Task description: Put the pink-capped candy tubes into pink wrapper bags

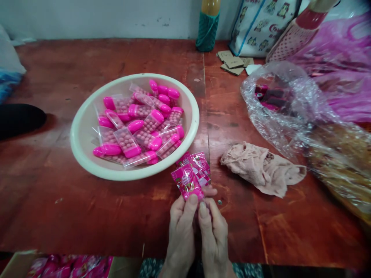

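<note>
My left hand (182, 227) and my right hand (213, 227) meet near the table's front edge. Between their fingertips they grip the lower end of a small pink printed candy packet (187, 178), tilted slightly left, with both thumbs on top. Several similar pink printed sleeves (201, 161) lie just behind it, beside the bowl's rim. The cream plastic bowl (75, 135), left of my hands, holds many clear candy boxes (126, 142) with bright pink caps and small pink balls inside. What my curled lower fingers touch is hidden.
A crumpled pale cloth (263, 168) lies right of my hands. Behind it spreads an open clear plastic bag (290, 127). Cardboard pieces (232, 61), a green-covered bottle (208, 31) and a printed bag (263, 27) are at the back. A carton (123, 266) of pink packets sits below the front edge.
</note>
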Demonstrator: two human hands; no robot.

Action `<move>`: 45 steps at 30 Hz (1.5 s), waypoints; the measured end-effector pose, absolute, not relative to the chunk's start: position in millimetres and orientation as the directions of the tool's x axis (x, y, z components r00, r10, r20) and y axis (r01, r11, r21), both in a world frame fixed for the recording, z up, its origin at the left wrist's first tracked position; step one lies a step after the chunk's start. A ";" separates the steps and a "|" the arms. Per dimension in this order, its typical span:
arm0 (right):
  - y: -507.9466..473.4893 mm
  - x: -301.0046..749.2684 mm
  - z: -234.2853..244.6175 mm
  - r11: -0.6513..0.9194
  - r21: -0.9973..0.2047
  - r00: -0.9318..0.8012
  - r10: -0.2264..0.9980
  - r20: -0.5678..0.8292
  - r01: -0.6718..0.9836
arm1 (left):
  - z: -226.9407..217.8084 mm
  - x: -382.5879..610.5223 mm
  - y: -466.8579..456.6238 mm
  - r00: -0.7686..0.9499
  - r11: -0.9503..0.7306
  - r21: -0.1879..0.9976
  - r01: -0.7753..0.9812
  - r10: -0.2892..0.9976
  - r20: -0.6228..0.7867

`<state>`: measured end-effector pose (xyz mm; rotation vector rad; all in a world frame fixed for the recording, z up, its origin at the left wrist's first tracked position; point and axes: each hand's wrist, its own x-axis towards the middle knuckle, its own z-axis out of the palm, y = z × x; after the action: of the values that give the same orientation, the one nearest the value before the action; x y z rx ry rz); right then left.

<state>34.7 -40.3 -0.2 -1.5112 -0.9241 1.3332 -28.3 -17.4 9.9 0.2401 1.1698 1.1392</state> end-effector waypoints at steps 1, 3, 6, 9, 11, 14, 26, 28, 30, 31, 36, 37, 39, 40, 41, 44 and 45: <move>-41.8 34.2 -0.4 -0.312 -0.950 0.150 0.939 -0.310 -0.014 | 10.5 -26.7 -19.1 -0.065 0.453 0.696 -0.558 0.811 -0.581; -44.0 34.7 -3.4 -0.313 -0.950 0.170 0.936 -0.309 -0.003 | 11.4 -24.6 -21.9 -0.061 0.441 0.719 -0.537 0.830 -0.555; -45.5 38.3 -11.5 -0.366 -0.931 0.211 0.910 -0.357 0.004 | 10.3 -24.9 -23.8 0.005 0.457 0.702 -0.546 0.840 -0.543; -43.1 44.7 -13.9 -0.336 -0.937 0.238 0.922 -0.306 0.095 | 6.4 -28.1 -23.5 0.025 0.473 0.692 -0.546 0.834 -0.551; -37.8 51.0 -9.2 -0.219 -0.951 0.223 0.960 -0.170 0.218 | 4.5 -30.5 -22.5 -0.005 0.466 0.703 -0.537 0.832 -0.555; -25.2 62.2 2.4 -0.063 -0.946 0.240 0.971 0.016 0.319 | 5.7 -32.3 -21.0 0.039 0.490 0.705 -0.513 0.834 -0.551; -30.9 47.4 -4.2 -0.336 -0.940 0.268 0.902 -0.339 -0.059 | 1.6 -25.4 -25.5 0.022 0.524 0.767 -0.370 0.830 -0.557; -30.0 49.0 -4.1 -0.370 -0.919 0.217 0.894 -0.392 -0.135 | 1.3 -26.7 -24.1 0.031 0.549 0.753 -0.363 0.815 -0.579; -25.2 55.3 -2.5 -0.409 -0.876 0.146 0.880 -0.453 -0.255 | 2.4 -29.6 -21.6 0.074 0.574 0.755 -0.316 0.808 -0.584; -22.0 59.1 -1.7 -0.423 -0.848 0.108 0.872 -0.477 -0.320 | 3.4 -31.3 -20.3 0.108 0.582 0.764 -0.279 0.809 -0.577; -8.7 69.3 0.3 -0.425 -0.722 0.086 0.829 -0.552 -0.546 | 10.9 -37.3 -18.9 0.232 0.534 0.839 -0.106 0.834 -0.501; -7.8 68.3 0.9 -0.418 -0.714 0.112 0.817 -0.566 -0.562 | 12.4 -37.2 -19.9 0.237 0.523 0.848 -0.088 0.837 -0.493; -7.8 64.2 3.0 -0.404 -0.713 0.166 0.794 -0.584 -0.573 | 14.8 -35.8 -22.5 0.232 0.508 0.859 -0.066 0.845 -0.482; -8.3 61.9 4.5 -0.394 -0.719 0.191 0.789 -0.584 -0.573 | 15.6 -34.6 -23.8 0.225 0.500 0.864 -0.060 0.850 -0.476; -9.0 59.7 6.0 -0.387 -0.726 0.210 0.785 -0.583 -0.569 | 16.2 -33.2 -25.1 0.211 0.491 0.869 -0.057 0.857 -0.470; -11.2 55.9 9.1 -0.382 -0.743 0.231 0.785 -0.575 -0.550 | 16.1 -28.4 -28.1 0.165 0.467 0.881 -0.073 0.877 -0.452; -11.8 55.5 9.3 -0.379 -0.752 0.236 0.789 -0.567 -0.539 | 15.5 -26.9 -28.8 0.147 0.466 0.881 -0.088 0.880 -0.451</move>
<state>55.5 -11.8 9.3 -1.3411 -0.2615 1.4414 -26.9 -28.8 15.5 0.8268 1.2238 0.8254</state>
